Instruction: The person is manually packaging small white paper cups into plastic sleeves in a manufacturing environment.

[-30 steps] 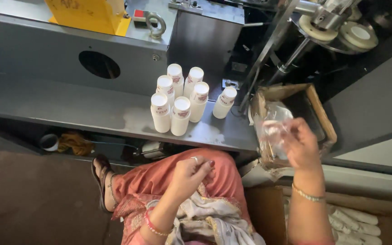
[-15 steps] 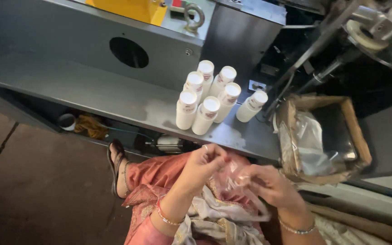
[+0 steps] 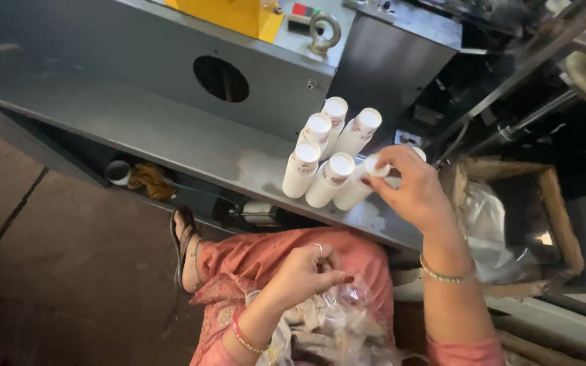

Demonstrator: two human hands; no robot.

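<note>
Grey metal ledge (image 3: 171, 139) runs along the machine, bare to the left, with stacks of white paper cups (image 3: 320, 163) crowded near its front edge. Right hand (image 3: 412, 193) pinches the top of one cup stack (image 3: 359, 184). Left hand (image 3: 306, 271) grips a clear plastic bag (image 3: 337, 325) on the lap.

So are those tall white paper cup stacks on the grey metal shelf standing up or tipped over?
Standing up. The white paper cup stacks rest base-down on the grey metal shelf, round tops up; the right hand grips one stack's top.
</note>
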